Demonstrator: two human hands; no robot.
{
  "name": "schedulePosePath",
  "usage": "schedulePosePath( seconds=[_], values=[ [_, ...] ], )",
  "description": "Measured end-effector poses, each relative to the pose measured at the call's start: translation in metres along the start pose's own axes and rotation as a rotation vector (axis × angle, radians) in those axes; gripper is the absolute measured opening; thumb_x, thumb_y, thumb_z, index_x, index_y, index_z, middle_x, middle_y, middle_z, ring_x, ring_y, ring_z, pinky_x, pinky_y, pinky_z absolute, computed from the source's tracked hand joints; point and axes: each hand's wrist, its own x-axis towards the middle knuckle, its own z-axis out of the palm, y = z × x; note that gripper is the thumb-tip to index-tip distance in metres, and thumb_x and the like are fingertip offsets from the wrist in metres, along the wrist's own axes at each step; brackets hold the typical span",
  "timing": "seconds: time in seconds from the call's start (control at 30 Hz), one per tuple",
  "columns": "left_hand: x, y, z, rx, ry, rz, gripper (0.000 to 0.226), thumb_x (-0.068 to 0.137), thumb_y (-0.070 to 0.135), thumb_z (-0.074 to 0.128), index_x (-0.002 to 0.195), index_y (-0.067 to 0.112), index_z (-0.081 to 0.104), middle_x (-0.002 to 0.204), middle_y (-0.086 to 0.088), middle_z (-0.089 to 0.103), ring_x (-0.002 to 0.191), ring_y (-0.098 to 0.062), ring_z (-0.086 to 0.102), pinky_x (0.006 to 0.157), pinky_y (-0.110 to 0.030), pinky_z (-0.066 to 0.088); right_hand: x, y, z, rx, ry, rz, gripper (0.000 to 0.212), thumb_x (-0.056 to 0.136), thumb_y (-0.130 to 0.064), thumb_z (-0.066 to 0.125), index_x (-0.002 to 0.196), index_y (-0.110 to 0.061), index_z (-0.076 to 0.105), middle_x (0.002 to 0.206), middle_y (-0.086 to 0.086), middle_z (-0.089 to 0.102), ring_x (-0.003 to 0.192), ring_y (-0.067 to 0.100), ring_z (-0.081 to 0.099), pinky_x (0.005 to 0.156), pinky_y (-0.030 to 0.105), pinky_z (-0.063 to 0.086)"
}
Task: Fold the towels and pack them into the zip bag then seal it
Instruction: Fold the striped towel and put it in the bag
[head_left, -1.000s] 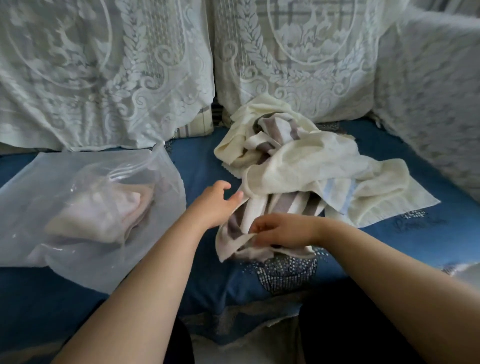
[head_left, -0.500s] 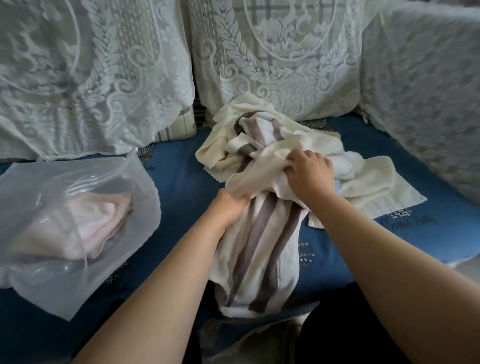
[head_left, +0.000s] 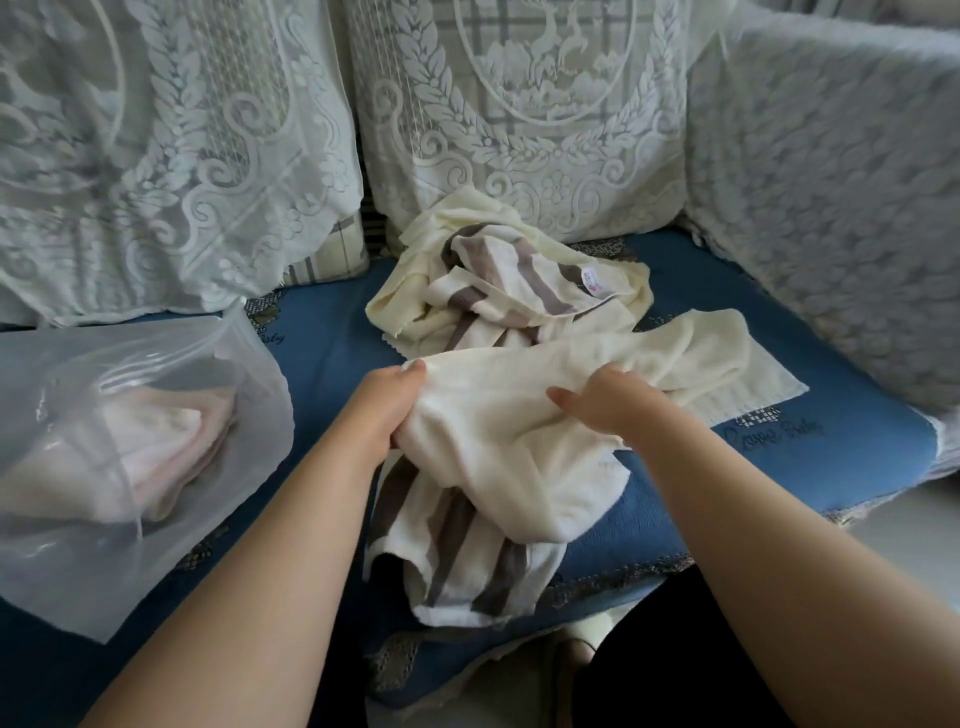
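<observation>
- Nearest, a striped towel with brown and white bands hangs over the front edge of the blue seat cover. Its lower end is bunched up.
- A cream towel lies on top of the striped one and spreads out to the right, where a flat corner rests on the blue cover.
- The left hand grips the left edge of the cream towel, with the fingers curled into the cloth (the thumb sits on top, near the towel's edge).
- The right hand rests on top of the cream towel. Its fingers point to the left and look fairly straight, so it is pressing the cloth and not clutching it.
- To the left, well apart from the hands, a clear zip bag lies on the blue cover. A folded pink towel is inside it, and the bag's top edge looks open.
- Behind the hands, a pile of towels sits crumpled in the middle of the seat, cream and brown-striped, with a small white tag showing.
- Farthest back, white lace covers hang over the cushions (one has a deer picture in it).
</observation>
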Motion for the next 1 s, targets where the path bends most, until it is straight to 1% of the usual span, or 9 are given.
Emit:
schedulePosePath(
  seconds=[0.1,0.2,0.27,0.4,0.53,0.6,0.7,0.83,1.0],
  values=[
    [-0.001,0.002,-0.013,0.347,0.124,0.133,0.034,0.096,0.039,0.038,0.104,0.013,0.058,0.101,-0.009,0.062,0.088,-0.025,0.057,0.077,-0.035,0.045,0.017,0.011,0.000,0.376,0.156,0.190,0.093,0.085,-0.049,0.061,0.147,0.000,0.012,0.149,0.015,0.021,0.124,0.035,0.046,0.096,0.041,0.043],
    [0.000,-0.005,-0.020,0.716,0.101,0.206,0.038,0.095,0.041,0.041,0.118,0.015,0.056,0.118,-0.008,0.061,0.094,-0.025,0.057,0.074,-0.034,0.042,0.021,0.023,-0.001,1.051,0.184,0.340,0.059,0.079,-0.024,0.067,0.126,0.001,0.040,0.105,0.012,0.048,0.092,0.028,0.055,0.088,0.042,0.053],
    [-0.002,-0.010,-0.019,0.843,0.101,0.221,0.043,0.094,0.042,0.046,0.133,0.024,0.045,0.130,-0.003,0.055,0.109,-0.026,0.055,0.076,-0.033,0.042,0.015,0.023,-0.001,1.166,0.138,0.273,0.032,0.083,-0.018,0.064,0.106,-0.002,0.049,0.082,0.009,0.049,0.081,0.026,0.055,0.090,0.042,0.053],
    [-0.021,-0.001,-0.005,0.811,0.327,0.554,0.048,0.093,0.042,0.050,0.137,0.024,0.041,0.137,-0.004,0.046,0.122,-0.026,0.045,0.089,-0.040,0.043,-0.014,0.001,-0.009,1.079,0.161,-0.172,0.023,0.083,-0.026,0.068,0.100,-0.012,0.061,0.093,0.007,0.066,0.090,0.026,0.066,0.081,0.039,0.054],
    [-0.055,0.016,0.023,0.210,-0.134,0.613,0.043,0.089,0.049,0.054,0.125,0.027,0.052,0.112,0.013,0.061,0.102,-0.003,0.059,0.079,-0.015,0.045,-0.053,-0.025,-0.008,0.936,0.038,-0.680,0.028,0.095,-0.034,0.054,0.102,-0.008,0.061,0.087,-0.002,0.062,0.081,0.008,0.059,0.077,0.024,0.049],
    [-0.064,0.017,0.027,0.180,-0.076,0.636,0.026,0.088,0.047,0.056,0.109,0.032,0.058,0.090,0.019,0.062,0.085,0.003,0.058,0.064,-0.013,0.044,-0.067,-0.035,-0.002,0.826,0.062,-0.789,0.029,0.096,-0.032,0.051,0.099,-0.005,0.061,0.083,-0.004,0.057,0.076,0.003,0.053,0.072,0.018,0.044],
    [-0.065,0.020,0.021,0.200,0.120,0.719,0.017,0.088,0.032,0.062,0.102,0.024,0.068,0.078,0.018,0.061,0.077,-0.004,0.059,0.061,-0.018,0.046,-0.069,-0.041,0.006,0.655,0.147,-0.811,0.042,0.084,-0.039,0.066,0.109,-0.006,0.057,0.098,-0.002,0.058,0.088,0.006,0.053,0.079,0.021,0.044],
    [-0.057,0.026,0.011,0.216,0.229,0.691,0.017,0.092,0.019,0.057,0.102,0.015,0.071,0.084,0.011,0.061,0.082,-0.012,0.057,0.061,-0.018,0.042,-0.076,-0.038,0.010,0.505,0.035,-0.748,0.070,0.076,-0.030,0.076,0.133,-0.021,0.037,0.124,-0.006,0.052,0.111,0.011,0.051,0.094,0.026,0.041],
    [-0.047,0.042,-0.016,-0.008,0.498,0.610,0.020,0.094,0.025,0.053,0.104,0.010,0.063,0.091,0.001,0.061,0.084,-0.017,0.055,0.070,-0.022,0.038,-0.071,-0.010,0.003,-0.169,-0.171,-0.564,0.024,0.091,-0.036,0.055,0.105,-0.017,0.057,0.110,0.003,0.064,0.086,0.021,0.058,0.076,0.031,0.046]
  ],
)
